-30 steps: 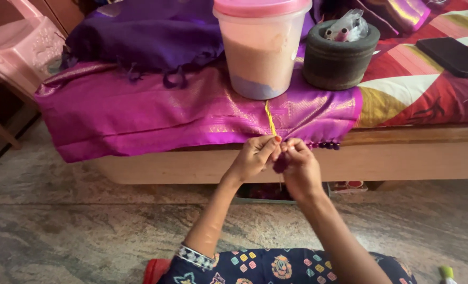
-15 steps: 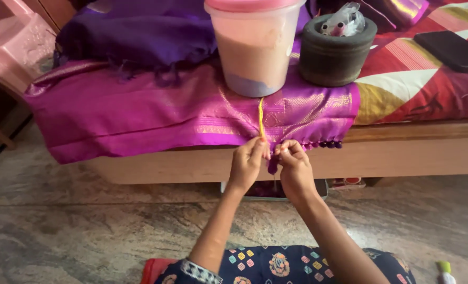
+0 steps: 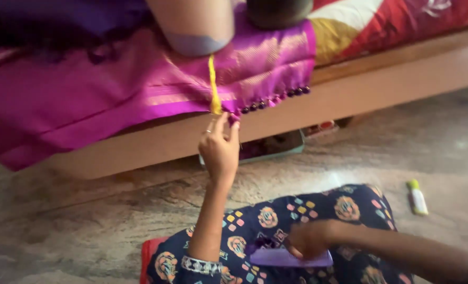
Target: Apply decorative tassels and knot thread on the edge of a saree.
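Note:
A magenta silk cloth with a gold border hangs over the edge of a wooden bed. Dark beads line its lower right hem. My left hand is raised and pinches the hem where a yellow thread hangs down. My right hand rests low on my lap, fingers closed on a flat purple comb-like tool. My lap is covered by dark blue patterned fabric.
A plastic container and a dark round object stand on the cloth at the bed's edge. A red and yellow bedcover lies at the right. A small bottle lies on the stone floor; a tray sits under the bed.
My right hand left the hem and dropped to my lap, where it now grips the purple tool. The left hand stays at the hem. The camera tilted down and closer.

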